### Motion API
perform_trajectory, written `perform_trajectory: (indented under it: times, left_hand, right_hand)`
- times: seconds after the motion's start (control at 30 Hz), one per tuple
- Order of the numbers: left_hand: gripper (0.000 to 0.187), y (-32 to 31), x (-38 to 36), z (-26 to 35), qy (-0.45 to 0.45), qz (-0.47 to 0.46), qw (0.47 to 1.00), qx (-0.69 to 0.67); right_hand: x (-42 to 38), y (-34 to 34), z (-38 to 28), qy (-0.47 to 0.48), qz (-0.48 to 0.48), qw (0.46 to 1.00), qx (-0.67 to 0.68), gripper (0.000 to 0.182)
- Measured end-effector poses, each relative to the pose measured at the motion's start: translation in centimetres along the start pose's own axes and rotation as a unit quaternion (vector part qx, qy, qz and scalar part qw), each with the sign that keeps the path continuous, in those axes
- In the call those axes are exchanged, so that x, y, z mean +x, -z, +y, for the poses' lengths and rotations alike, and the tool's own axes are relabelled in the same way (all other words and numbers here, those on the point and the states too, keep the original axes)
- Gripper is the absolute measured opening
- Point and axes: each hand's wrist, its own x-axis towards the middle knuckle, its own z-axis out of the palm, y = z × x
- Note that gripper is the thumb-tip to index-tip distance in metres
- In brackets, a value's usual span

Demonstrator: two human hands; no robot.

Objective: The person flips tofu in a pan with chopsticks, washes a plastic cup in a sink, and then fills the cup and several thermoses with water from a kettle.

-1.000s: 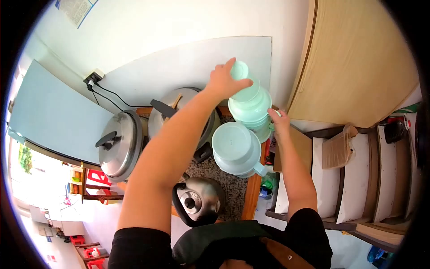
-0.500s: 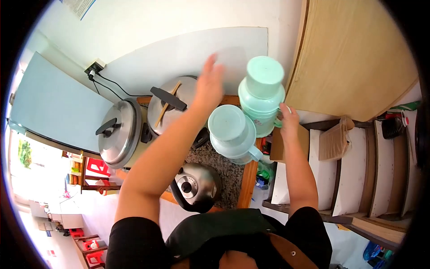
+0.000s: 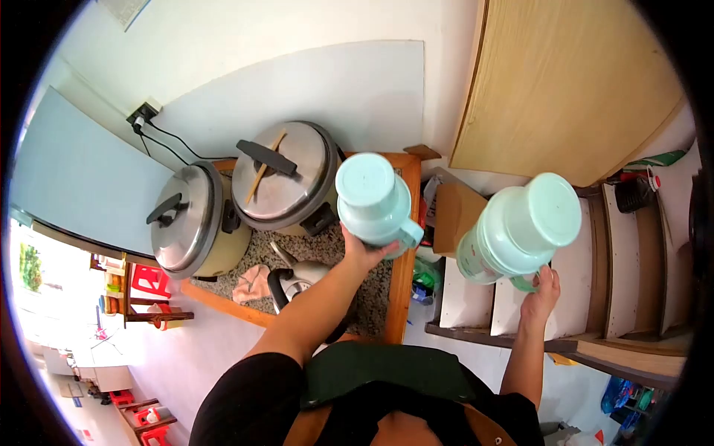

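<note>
My right hand (image 3: 543, 296) is closed on the handle of a mint-green thermos flask (image 3: 513, 230), which hangs tilted over the wooden steps at the right. On the right side of the granite-topped table (image 3: 305, 241) is a second, pale blue thermos flask (image 3: 374, 197). My left hand (image 3: 361, 251) is wrapped against its lower body, on the near side, with the fingers partly hidden behind it. That flask's handle points to the right. Below my left forearm a steel kettle (image 3: 297, 276) is partly covered.
Two large lidded cookers (image 3: 286, 167) stand left of the flasks, one with chopsticks on its lid. A pinkish cloth (image 3: 253, 284) lies before them. A cardboard box (image 3: 455, 215) sits right of the table, beside the wooden steps (image 3: 513, 308). A wooden panel (image 3: 565, 89) rises behind.
The mint-green flask has swung right and toward me, from behind the pale blue one to over the steps. My left hand has come down from the air onto the pale blue flask.
</note>
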Motion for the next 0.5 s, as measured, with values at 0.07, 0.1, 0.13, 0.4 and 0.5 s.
perform_trajectory:
  times: [0.07, 0.1, 0.13, 0.4, 0.5]
  left_hand:
    - [0.073, -0.9, 1.7, 0.0, -0.002, 0.091, 0.994, -0.064]
    - [0.073, -1.6, 2.6, 0.1, 0.001, 0.088, 0.994, -0.064]
    - [0.075, -2.4, 3.5, 0.3, -0.014, 0.094, 0.993, -0.074]
    - [0.091, -7.9, 10.2, 3.3, 0.009, 0.196, 0.956, -0.217]
    - [0.097, -8.4, 12.2, 3.9, -0.004, 0.189, 0.956, -0.225]
  right_hand:
    - [-1.5, 2.0, -0.6, 0.010, 0.012, 1.000, 0.004, 0.013]
    - [-2.3, 2.6, -1.0, 0.000, 0.023, 1.000, -0.005, 0.013]
    - [-2.9, 3.1, -1.3, -0.009, 0.034, 0.999, -0.014, 0.012]
    - [-6.8, 5.8, -0.6, -0.019, 0.023, 1.000, -0.004, 0.013]
    - [-7.6, 5.4, 0.7, -0.032, -0.010, 0.999, 0.006, 0.011]
